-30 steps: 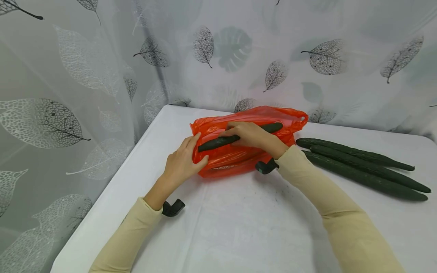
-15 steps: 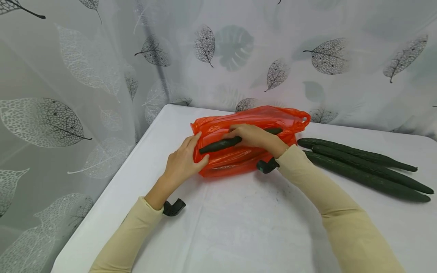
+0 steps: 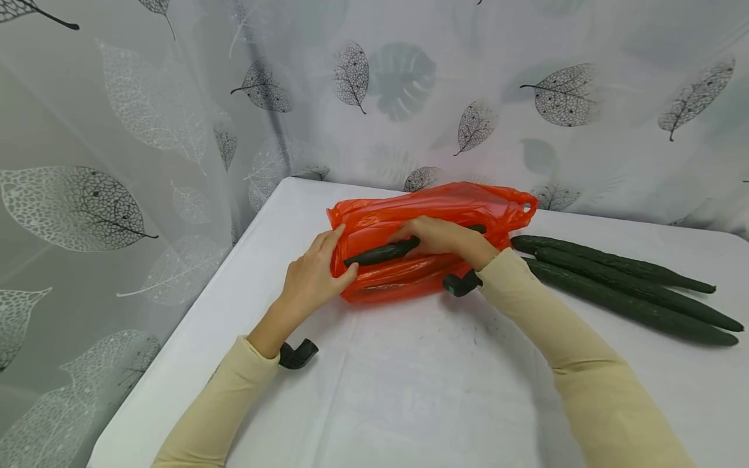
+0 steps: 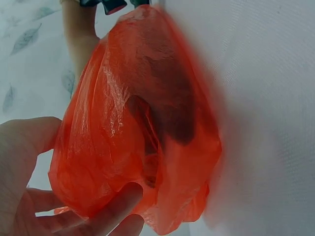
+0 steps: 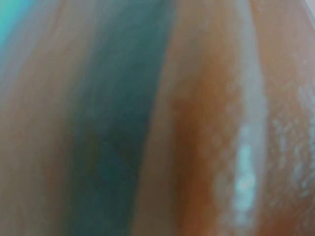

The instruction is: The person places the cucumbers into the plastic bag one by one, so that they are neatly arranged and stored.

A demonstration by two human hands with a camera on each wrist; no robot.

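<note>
In the head view, my right hand point(image 3: 435, 235) grips a dark green cucumber point(image 3: 380, 253) from above at its middle. The cucumber slants over a red plastic bag point(image 3: 374, 218), its right end showing past the hand; how deep it sits is unclear. My left hand point(image 3: 313, 270) rests against the bag's left end, thumb and fingers spread and fairly straight. From the left wrist, the left hand's fingers point(image 4: 118, 206) touch the bag point(image 4: 98, 147), and dark rounded cucumber ends point(image 4: 172, 108) show through the film. The right wrist view is blurred, with the green cucumber point(image 5: 118, 118) close up.
Three long cucumbers point(image 3: 626, 286) lie side by side on the white table point(image 3: 409, 390), right of the bag. A leaf-patterned curtain point(image 3: 445, 78) hangs behind and to the left. Black wrist devices point(image 3: 298, 354) sit under both wrists.
My right hand and the cucumber have moved slightly down toward the near side of the bag. The bag's right handle end has shifted a little rightward. My left hand is almost still.
</note>
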